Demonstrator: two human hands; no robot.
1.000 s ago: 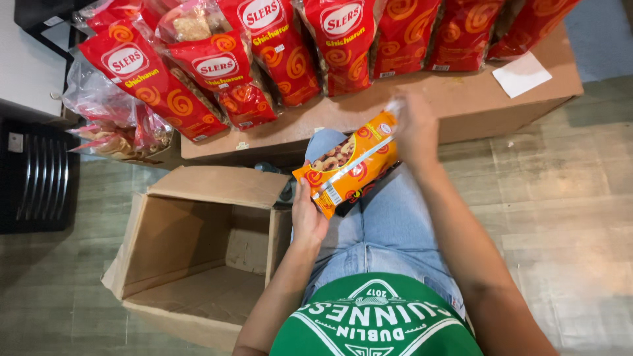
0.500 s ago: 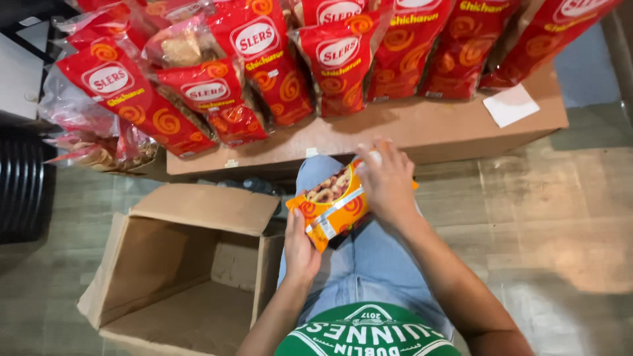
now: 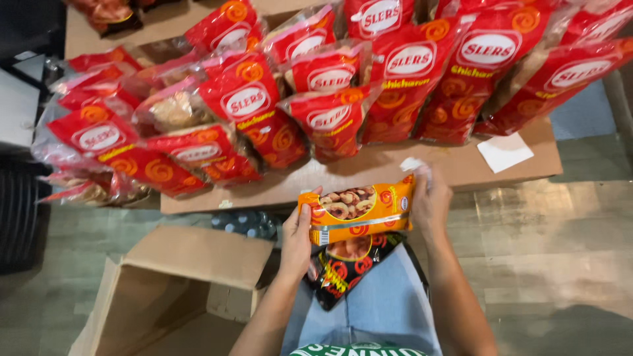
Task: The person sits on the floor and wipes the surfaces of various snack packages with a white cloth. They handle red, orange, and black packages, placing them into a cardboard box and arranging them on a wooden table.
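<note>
I hold an orange snack packet (image 3: 359,209) level above my lap, its clear window showing ring-shaped snacks. My left hand (image 3: 298,240) grips its left end and my right hand (image 3: 430,203) grips its right end. Below it, on my jeans, lies a black and red snack packet (image 3: 343,267), partly hidden by the orange one. Just beyond my hands, a flat cardboard sheet (image 3: 422,168) carries many red snack bags (image 3: 330,118) laid in overlapping rows.
An open, empty-looking cardboard box (image 3: 178,290) stands on the floor at my lower left. A white paper slip (image 3: 504,151) lies on the cardboard sheet's right end. A dark object (image 3: 20,217) sits at the left edge. Tiled floor (image 3: 560,264) stretches to the right.
The orange packet has turned from a slant to level and risen toward the cardboard sheet. My right hand moved to its right end. The black and red packet now shows on my lap.
</note>
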